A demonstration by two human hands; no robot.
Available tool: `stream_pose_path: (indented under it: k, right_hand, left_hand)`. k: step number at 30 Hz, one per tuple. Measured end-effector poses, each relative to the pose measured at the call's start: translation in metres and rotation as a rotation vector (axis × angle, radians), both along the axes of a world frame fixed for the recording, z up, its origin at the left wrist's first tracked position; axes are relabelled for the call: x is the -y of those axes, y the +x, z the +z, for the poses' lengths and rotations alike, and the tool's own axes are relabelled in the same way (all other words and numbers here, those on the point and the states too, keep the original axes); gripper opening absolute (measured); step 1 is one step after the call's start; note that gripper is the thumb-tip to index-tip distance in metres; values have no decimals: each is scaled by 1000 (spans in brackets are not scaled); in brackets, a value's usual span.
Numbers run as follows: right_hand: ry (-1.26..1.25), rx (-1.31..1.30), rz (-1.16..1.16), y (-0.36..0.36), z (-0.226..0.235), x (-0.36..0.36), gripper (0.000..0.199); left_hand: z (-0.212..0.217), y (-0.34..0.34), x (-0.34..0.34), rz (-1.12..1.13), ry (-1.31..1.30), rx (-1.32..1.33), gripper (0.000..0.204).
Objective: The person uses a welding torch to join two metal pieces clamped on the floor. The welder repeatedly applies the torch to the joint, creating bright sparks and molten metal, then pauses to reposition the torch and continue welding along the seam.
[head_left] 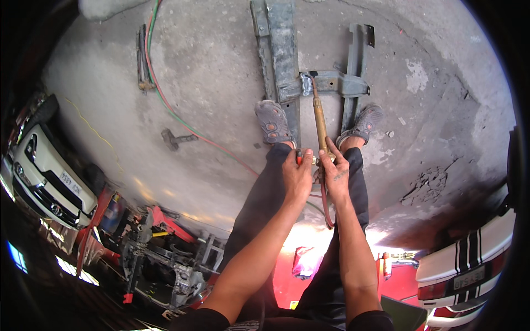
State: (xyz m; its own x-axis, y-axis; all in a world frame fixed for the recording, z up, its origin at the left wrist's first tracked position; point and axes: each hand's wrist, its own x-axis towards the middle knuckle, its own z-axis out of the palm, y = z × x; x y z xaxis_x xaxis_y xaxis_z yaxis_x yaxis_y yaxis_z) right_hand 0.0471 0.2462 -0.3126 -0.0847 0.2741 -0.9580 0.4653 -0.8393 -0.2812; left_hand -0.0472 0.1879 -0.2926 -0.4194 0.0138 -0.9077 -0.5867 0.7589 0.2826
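Observation:
My right hand (pixel 335 171) is closed around the rear of a brass gas torch (pixel 320 121), forefinger stretched along its body. The torch points away from me, its narrow tip over a crosspiece (pixel 331 84) of a grey metal frame (pixel 284 49). No flame can be made out. A pale, bare-looking patch shows on the crosspiece beside the tip. My left hand (pixel 298 174) is closed beside the torch's valve knob (pixel 316 160), holding a small red object (pixel 299 157) mostly hidden by the fingers. A reddish hose (pixel 326 204) hangs below my right hand.
My shoes (pixel 274 122) flank the torch beside the frame. Red and green hoses (pixel 165 102) curve over the concrete at left, near a hammer (pixel 178 139) and long metal rods (pixel 144 60). Car parts (pixel 176 276) lie lower left; vehicles (pixel 49 176) stand at both sides.

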Motion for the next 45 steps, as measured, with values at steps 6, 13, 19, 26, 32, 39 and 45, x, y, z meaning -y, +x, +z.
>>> stream_pose_path:
  k: [6, 13, 19, 26, 32, 39, 45]
  right_hand:
    - [21, -10, -17, -1, -2, 6, 60]
    - [35, -12, -65, 13, 1, 21, 57]
    - [9, -23, -88, 21, 5, 40, 57]
    - [22, -12, -18, 32, 7, 43, 60]
    - [-77, 9, -152, 37, 11, 46, 62]
    - [-119, -32, -259, 40, 10, 48, 66]
    - [-180, -109, -396, 48, -1, 57, 72]
  left_hand:
    - [-9, 1, 9, 53, 86, -103, 31]
    - [-5, 6, 2, 160, 179, 11, 27]
    - [-6, 7, 5, 205, 261, 43, 23]
    - [-11, 7, 14, 88, 121, 38, 21]
    - [-24, 13, 30, 19, 4, -11, 29]
    - [-26, 16, 37, -20, -57, 58, 20]
    - [-21, 9, 35, -126, -145, 97, 20]
